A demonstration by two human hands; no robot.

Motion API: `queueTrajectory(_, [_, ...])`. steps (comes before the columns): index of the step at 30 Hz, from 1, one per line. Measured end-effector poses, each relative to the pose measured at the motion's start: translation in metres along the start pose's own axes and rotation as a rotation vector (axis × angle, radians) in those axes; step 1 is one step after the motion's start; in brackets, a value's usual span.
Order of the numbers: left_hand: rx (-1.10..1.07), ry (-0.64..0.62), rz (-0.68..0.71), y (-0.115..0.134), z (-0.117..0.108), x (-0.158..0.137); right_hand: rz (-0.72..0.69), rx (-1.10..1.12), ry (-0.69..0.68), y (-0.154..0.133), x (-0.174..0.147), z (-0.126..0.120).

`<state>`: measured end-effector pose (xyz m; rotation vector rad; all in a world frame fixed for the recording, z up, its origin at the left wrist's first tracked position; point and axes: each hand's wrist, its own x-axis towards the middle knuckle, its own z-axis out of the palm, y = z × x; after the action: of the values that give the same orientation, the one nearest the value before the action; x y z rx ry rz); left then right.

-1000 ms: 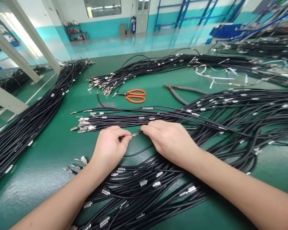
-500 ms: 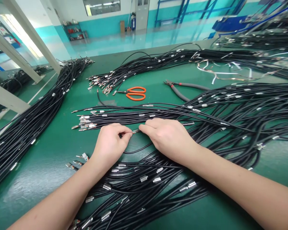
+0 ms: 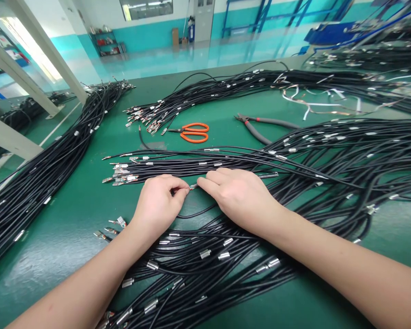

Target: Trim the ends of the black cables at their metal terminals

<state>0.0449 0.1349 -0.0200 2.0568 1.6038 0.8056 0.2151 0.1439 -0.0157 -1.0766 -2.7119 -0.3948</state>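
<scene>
Between my two hands shows the end of one black cable (image 3: pixel 193 187), with a small metallic tip. My left hand (image 3: pixel 160 197) pinches that tip between thumb and forefinger. Just to the right, my right hand (image 3: pixel 238 192) has its fingers closed on the same cable, mostly hidden under the palm. Beyond the hands lies a row of black cables (image 3: pixel 178 167) with metal connector ends pointing left. Nearer to me, a loose spread of black cables (image 3: pixel 205 269) with shiny silver sleeves runs under my right forearm.
Orange-handled scissors (image 3: pixel 195 132) and grey-handled cutting pliers (image 3: pixel 260 125) lie on the green table (image 3: pixel 65 219). A cable bundle (image 3: pixel 65 151) hangs along the left side, another bundle (image 3: pixel 219 87) crosses the back. White strips (image 3: pixel 322 104) lie at the back right.
The right fingertips have shifted very slightly left along the cable. Otherwise both hands keep their hold and the cables stay where they were.
</scene>
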Motion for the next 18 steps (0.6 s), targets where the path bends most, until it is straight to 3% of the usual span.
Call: queueTrajectory(18, [0.033, 0.011, 0.028, -0.003, 0.002, -0.001, -0.054, 0.028, -0.099, 0.003, 0.012, -0.007])
